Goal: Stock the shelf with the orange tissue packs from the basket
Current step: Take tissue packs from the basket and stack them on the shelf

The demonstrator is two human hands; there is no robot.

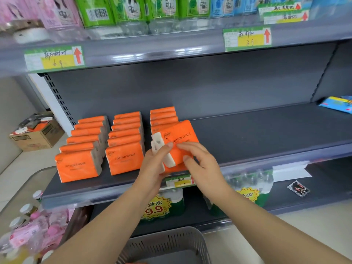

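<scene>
Both hands hold one orange tissue pack (178, 138), tilted, just above the front of the dark grey shelf (247, 134). My left hand (154, 166) grips its left white end, thumb on the front face. My right hand (202, 161) pinches its lower right part. Behind it stands the third row of orange packs (162, 116). Two fuller rows, the left row (83, 149) and the middle row (125, 141), stand further left on the same shelf. The grey basket (165, 244) sits below, at the bottom edge of the view.
The shelf's right half is bare up to a blue pack (339, 103) at far right. Green and pink products fill the upper shelf (133, 52). Bottled water packs (249, 189) sit on the lower shelf. A cardboard box (38, 136) stands on the floor at left.
</scene>
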